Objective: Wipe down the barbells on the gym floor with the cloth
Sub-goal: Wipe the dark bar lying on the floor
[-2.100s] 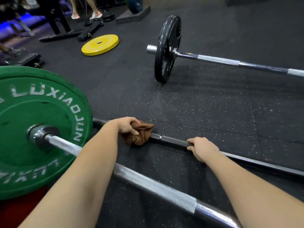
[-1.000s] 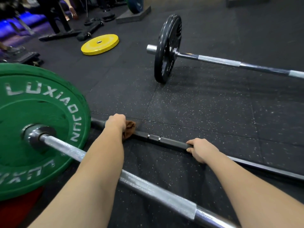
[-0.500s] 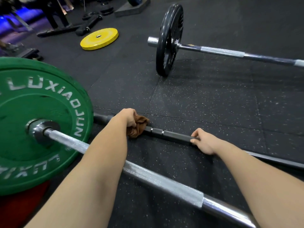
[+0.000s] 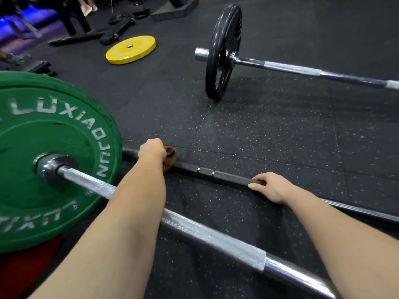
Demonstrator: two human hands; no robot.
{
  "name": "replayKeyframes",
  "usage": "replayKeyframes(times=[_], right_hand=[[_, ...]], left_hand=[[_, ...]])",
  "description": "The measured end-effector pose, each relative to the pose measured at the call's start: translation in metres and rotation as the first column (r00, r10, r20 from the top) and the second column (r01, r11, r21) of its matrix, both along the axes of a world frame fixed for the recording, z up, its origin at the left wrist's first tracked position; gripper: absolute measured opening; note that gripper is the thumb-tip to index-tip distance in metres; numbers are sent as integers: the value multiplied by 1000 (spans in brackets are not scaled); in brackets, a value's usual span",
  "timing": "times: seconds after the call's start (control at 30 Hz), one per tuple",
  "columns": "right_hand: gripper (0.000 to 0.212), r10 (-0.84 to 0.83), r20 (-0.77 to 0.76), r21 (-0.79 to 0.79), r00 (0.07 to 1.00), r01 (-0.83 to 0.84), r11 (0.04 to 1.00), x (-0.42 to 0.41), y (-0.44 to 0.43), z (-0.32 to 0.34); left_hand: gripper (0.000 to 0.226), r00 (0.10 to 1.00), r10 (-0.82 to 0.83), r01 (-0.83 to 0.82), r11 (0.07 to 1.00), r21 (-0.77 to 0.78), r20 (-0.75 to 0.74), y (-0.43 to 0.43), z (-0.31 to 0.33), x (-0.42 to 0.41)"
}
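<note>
A thin black bar (image 4: 224, 176) lies on the rubber floor across the middle of the view. My left hand (image 4: 152, 151) clenches a brown cloth (image 4: 170, 153) around the bar near its left end, close to the green plate. My right hand (image 4: 271, 186) rests on the same bar further right, fingers curled over it. Nearer to me a silver barbell (image 4: 211, 236) with a green plate (image 4: 54, 160) passes under my forearms. Further away lies a second silver barbell (image 4: 293, 69) with a black plate (image 4: 223, 50).
A yellow plate (image 4: 131, 49) lies flat on the floor at the back left. Beyond it stand dark equipment bases (image 4: 75, 38), a foam block (image 4: 173, 9) and a person's feet (image 4: 86, 8). A red mat (image 4: 26, 270) shows under the green plate.
My left hand slid the cloth along the black bar to the left, back to the right, then left again towards the green plate. My right hand kept its place on the bar.
</note>
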State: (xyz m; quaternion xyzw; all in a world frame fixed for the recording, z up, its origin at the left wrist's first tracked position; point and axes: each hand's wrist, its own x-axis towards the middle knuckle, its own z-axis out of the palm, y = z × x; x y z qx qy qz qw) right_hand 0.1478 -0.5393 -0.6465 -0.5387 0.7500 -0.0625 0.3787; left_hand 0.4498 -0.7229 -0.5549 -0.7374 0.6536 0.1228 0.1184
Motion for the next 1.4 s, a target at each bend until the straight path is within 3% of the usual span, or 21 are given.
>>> replayKeyframes(times=[0.07,0.1,0.13,0.17,0.23,0.37,0.43,0.5,0.57,0.63,0.7,0.97,1.07,1.2,1.3,1.4], right_hand=[[24,1,-17,-15,1000,-1,1000,0,1,1],[27,0,-34,-14,999,-1,1000,0,1,1],[30,0,-47,-13,999,-1,1000,1,0,1],[32,4,-56,-12,998,-5,1000,2,1,2],[36,8,-70,-18,998,-9,1000,2,1,3],[37,6,-67,-16,998,-7,1000,2,-1,1],[38,5,-75,-21,997,-6,1000,2,-1,1],[38,2,-78,-25,997,-4,1000,2,-1,0],[38,-10,-73,-20,997,8,1000,2,-1,-1],[39,-14,-69,-13,997,13,1000,2,0,0],[40,-12,-74,-11,997,11,1000,3,0,2],[38,-1,-83,-9,997,0,1000,3,0,2],[37,1,-83,-5,997,-2,1000,3,-1,2],[38,6,-95,-5,995,-6,1000,4,0,3],[38,5,-89,7,996,-4,1000,4,0,4],[34,9,-84,16,996,-8,1000,3,-2,1]], left_hand=[[23,996,-55,47,992,114,73,-4,-5,-7],[39,994,-101,91,983,160,53,-1,-7,-11],[45,994,-104,107,974,200,-24,4,-6,-15],[45,988,-153,148,959,241,4,9,-5,-20],[39,990,-122,131,981,140,-68,18,7,-29],[47,972,-139,173,969,178,-189,14,7,-20],[32,972,-121,158,971,178,-202,16,9,-15],[28,979,-83,109,985,136,-187,14,9,-15],[36,985,-164,168,983,80,-48,9,3,-11],[30,969,-244,238,962,136,34,5,4,-13],[14,968,-249,250,942,224,-34,10,11,-20],[39,870,-455,485,858,166,-191,36,-7,-71],[40,856,-496,516,834,194,-146,38,-15,-90],[37,914,-401,405,892,199,-61,23,-12,-75],[25,823,-557,532,824,196,109,9,-2,-53],[19,832,-539,510,837,200,134,9,10,-40]])
